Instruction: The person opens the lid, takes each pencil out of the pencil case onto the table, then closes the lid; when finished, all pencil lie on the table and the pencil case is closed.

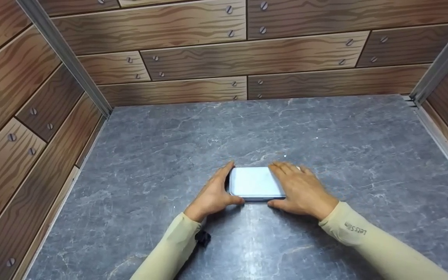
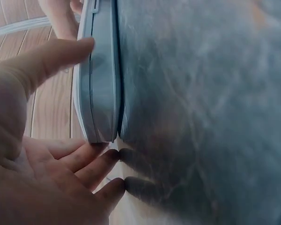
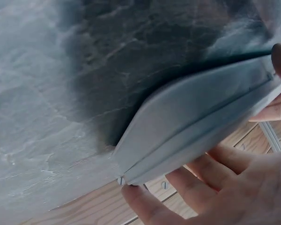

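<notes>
A flat light-blue case [image 1: 253, 182] with rounded corners lies on the grey table, long side toward me. In the left wrist view, a seam runs round the side of the case [image 2: 103, 79], with a small clasp on its front. My left hand [image 1: 213, 192] holds the left end, thumb on the near side and fingers round the end. At the other end, my right hand [image 1: 303, 190] grips the case, thumb at the near edge and fingers over the top toward the far edge. The right wrist view shows fingers along the case [image 3: 187, 117]. The lid is closed.
The grey marbled tabletop [image 1: 169, 144] spreads around the case. Wood-plank patterned walls [image 1: 193, 64] stand at the back and both sides, with metal posts [image 1: 72, 62] at the corners. A small black object [image 1: 202, 238] shows at the left wrist.
</notes>
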The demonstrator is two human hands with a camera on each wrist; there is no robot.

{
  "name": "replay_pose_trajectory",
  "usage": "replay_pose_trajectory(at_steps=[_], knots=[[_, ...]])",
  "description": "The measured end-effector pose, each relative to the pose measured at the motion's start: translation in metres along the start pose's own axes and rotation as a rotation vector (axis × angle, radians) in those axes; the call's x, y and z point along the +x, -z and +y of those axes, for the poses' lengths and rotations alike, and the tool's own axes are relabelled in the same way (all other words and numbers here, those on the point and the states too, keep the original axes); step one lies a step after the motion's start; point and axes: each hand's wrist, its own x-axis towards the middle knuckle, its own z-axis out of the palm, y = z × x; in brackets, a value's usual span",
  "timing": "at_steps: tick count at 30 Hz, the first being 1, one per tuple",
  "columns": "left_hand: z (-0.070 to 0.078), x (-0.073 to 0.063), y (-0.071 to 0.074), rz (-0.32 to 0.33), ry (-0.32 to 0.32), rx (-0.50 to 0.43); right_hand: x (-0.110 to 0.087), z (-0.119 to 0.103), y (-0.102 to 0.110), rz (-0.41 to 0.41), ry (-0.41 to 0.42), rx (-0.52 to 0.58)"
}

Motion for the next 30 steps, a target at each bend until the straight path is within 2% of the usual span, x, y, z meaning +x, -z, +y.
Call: replay_pose_trajectory(at_steps=[7, 11, 12, 15, 17, 19, 22, 24, 30], knots=[[0.004, 0.003, -0.002, 0.014, -0.037, 0.098, 0.002, -0.002, -0.001, 0.045, 0.012, -0.015], [0.003, 0.007, -0.002, 0.014, -0.079, 0.137, 0.003, -0.001, 0.002, 0.051, 0.009, -0.007], [0.002, 0.008, -0.002, 0.014, -0.094, 0.146, 0.003, -0.001, 0.002, 0.053, 0.009, -0.005], [-0.015, 0.018, -0.007, 0.038, -0.148, 0.191, 0.003, -0.002, 0.004, 0.06, 0.012, 0.009], [-0.018, 0.019, -0.007, 0.042, -0.169, 0.198, 0.003, -0.002, 0.005, 0.061, 0.019, 0.02], [-0.019, 0.018, -0.006, 0.041, -0.164, 0.184, 0.003, -0.002, 0.007, 0.058, 0.032, 0.034], [-0.007, 0.008, 0.001, 0.013, -0.123, 0.136, 0.003, -0.001, 0.011, 0.05, 0.071, 0.053], [-0.006, 0.005, 0.001, 0.008, -0.103, 0.133, 0.003, 0.002, 0.015, 0.037, 0.101, 0.075], [-0.004, 0.001, 0.003, 0.004, -0.079, 0.109, 0.0, 0.025, 0.031, -0.014, 0.141, 0.228]])
